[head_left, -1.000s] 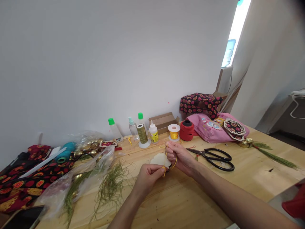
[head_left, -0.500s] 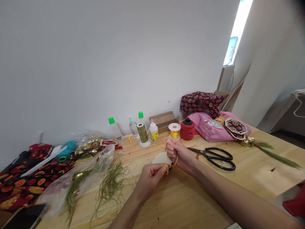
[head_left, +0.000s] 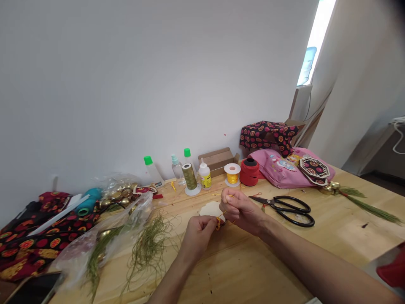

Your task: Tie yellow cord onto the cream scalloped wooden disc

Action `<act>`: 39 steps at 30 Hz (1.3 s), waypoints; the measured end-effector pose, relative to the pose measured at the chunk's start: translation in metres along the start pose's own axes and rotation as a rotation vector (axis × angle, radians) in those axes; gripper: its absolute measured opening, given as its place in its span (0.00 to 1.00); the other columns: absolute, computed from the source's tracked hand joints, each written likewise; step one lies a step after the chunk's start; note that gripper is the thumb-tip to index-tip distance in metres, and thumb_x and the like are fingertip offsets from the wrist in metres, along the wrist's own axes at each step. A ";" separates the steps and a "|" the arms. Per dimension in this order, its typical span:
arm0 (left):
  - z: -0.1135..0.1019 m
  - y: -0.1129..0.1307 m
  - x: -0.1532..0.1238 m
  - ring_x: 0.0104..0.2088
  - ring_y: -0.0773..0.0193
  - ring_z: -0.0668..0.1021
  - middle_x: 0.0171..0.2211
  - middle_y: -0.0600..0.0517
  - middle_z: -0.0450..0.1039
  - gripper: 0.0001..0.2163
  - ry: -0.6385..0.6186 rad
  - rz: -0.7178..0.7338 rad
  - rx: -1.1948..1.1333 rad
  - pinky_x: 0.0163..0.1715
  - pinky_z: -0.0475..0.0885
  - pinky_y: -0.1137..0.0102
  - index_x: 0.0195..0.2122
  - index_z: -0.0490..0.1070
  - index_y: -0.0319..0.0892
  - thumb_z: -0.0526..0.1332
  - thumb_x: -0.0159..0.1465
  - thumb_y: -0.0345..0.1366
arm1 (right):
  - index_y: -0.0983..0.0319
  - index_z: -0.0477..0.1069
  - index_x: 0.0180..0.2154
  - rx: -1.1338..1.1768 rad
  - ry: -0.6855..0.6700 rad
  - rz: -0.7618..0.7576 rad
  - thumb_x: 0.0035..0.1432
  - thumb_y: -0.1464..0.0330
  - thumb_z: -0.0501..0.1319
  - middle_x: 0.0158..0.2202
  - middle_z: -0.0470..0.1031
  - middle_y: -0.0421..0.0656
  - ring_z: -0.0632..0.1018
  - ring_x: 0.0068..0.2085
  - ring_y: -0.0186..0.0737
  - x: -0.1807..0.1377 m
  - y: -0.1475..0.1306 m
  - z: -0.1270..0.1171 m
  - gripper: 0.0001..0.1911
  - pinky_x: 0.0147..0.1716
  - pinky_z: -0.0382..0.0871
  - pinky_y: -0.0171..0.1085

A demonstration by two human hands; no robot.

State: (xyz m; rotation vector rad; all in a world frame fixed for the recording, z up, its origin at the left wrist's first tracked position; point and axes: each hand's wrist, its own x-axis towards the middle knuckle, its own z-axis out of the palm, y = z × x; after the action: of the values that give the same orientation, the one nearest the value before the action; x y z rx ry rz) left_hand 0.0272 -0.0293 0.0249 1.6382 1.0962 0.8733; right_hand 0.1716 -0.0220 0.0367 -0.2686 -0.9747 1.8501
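Observation:
My left hand (head_left: 200, 232) is pinched on a knotted piece of yellow cord (head_left: 218, 223) above the wooden table. Up and to its right, my right hand (head_left: 242, 211) closes its fingers round another stretch of the same cord, which runs between the two hands. Just behind my fingertips lies a pale, scallop-edged piece (head_left: 210, 209), partly covered by the hands. Black-handled scissors (head_left: 284, 207) rest to the right of my right hand. The cord's ends are hidden within my fingers.
Behind stand a yellow cord spool (head_left: 232, 175), red thread cone (head_left: 249, 173), olive thread cone (head_left: 189, 177) and glue bottle (head_left: 205, 175). Loose green threads (head_left: 150, 245) and a plastic bag (head_left: 126, 223) lie left. A pink pouch (head_left: 281, 169) sits right.
The upright loop of yellow cord between my hands has been drawn down into a short slanting stretch. My right hand has turned and dropped slightly; my left hand has shifted a little left.

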 end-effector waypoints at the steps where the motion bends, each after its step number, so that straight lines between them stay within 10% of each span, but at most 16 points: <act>1: -0.001 -0.001 0.000 0.17 0.72 0.61 0.14 0.57 0.62 0.15 -0.005 -0.011 -0.026 0.18 0.54 0.77 0.18 0.73 0.37 0.54 0.52 0.41 | 0.64 0.59 0.24 0.018 0.010 -0.006 0.50 0.68 0.56 0.14 0.50 0.32 0.50 0.17 0.24 0.001 0.000 -0.001 0.07 0.15 0.44 0.26; 7: -0.004 -0.007 0.000 0.14 0.75 0.57 0.15 0.57 0.64 0.16 0.011 -0.113 -0.189 0.14 0.51 0.78 0.37 0.72 0.38 0.56 0.51 0.42 | 0.64 0.60 0.25 0.185 0.074 -0.048 0.51 0.71 0.55 0.15 0.48 0.32 0.50 0.16 0.23 0.007 -0.003 -0.006 0.05 0.14 0.45 0.24; 20: -0.003 -0.006 0.000 0.30 0.64 0.72 0.29 0.48 0.75 0.13 -0.058 -0.043 -0.170 0.30 0.65 0.73 0.36 0.73 0.38 0.58 0.51 0.38 | 0.64 0.59 0.24 0.300 0.197 -0.036 0.51 0.72 0.55 0.16 0.53 0.32 0.56 0.16 0.22 0.013 0.001 -0.019 0.06 0.14 0.50 0.21; 39: -0.005 -0.013 0.000 0.19 0.71 0.65 0.17 0.54 0.69 0.11 -0.120 -0.076 -0.029 0.20 0.57 0.77 0.26 0.75 0.36 0.57 0.50 0.38 | 0.64 0.59 0.25 -0.210 0.384 -0.056 0.44 0.64 0.59 0.15 0.59 0.32 0.59 0.15 0.22 0.021 0.016 -0.018 0.11 0.14 0.48 0.24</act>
State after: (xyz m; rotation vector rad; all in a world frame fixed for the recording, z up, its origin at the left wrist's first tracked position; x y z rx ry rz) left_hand 0.0196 -0.0258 0.0135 1.5933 1.0502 0.7288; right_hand 0.1611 0.0018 0.0184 -0.6901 -0.8941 1.5683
